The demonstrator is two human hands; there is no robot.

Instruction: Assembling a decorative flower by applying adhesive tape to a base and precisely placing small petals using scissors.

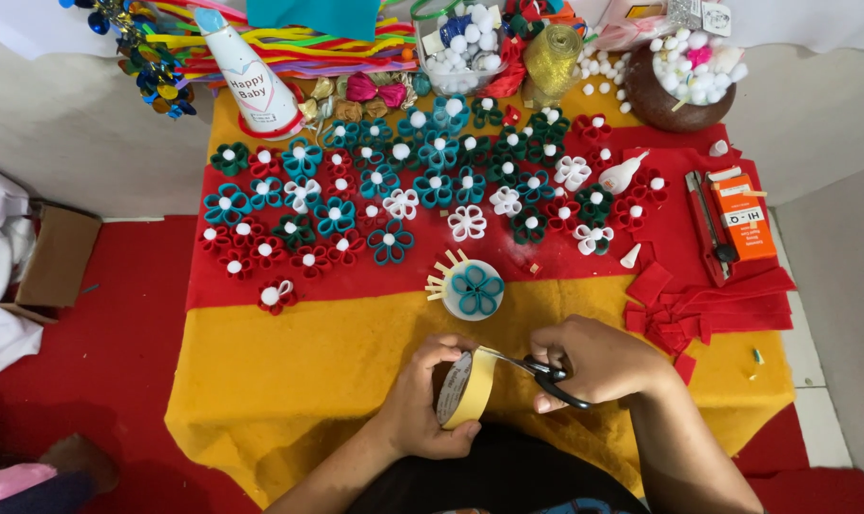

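Two bare hands work at the 6 o'clock edge of the yellow felt table cover (289, 381). Left hand (422, 405) is wrapped fully around a cream-coloured roll of double-sided tape (465, 388), held on edge so its loose strip runs toward 3 o'clock. Right hand (594, 362) has its fingers closed through the black-handled scissors (541, 373), whose blades meet that strip, apparently placed for a cut.

At 12 o'clock of the hands sits a white disc bearing a teal looped paper flower (476, 289), short tan strips stuck along its left rim. Beyond it, rows of teal, red and white pompom-centred flowers (356, 205) lie on red felt sheet (679, 238). A white glue bottle (624, 174) lies at 1 o'clock.
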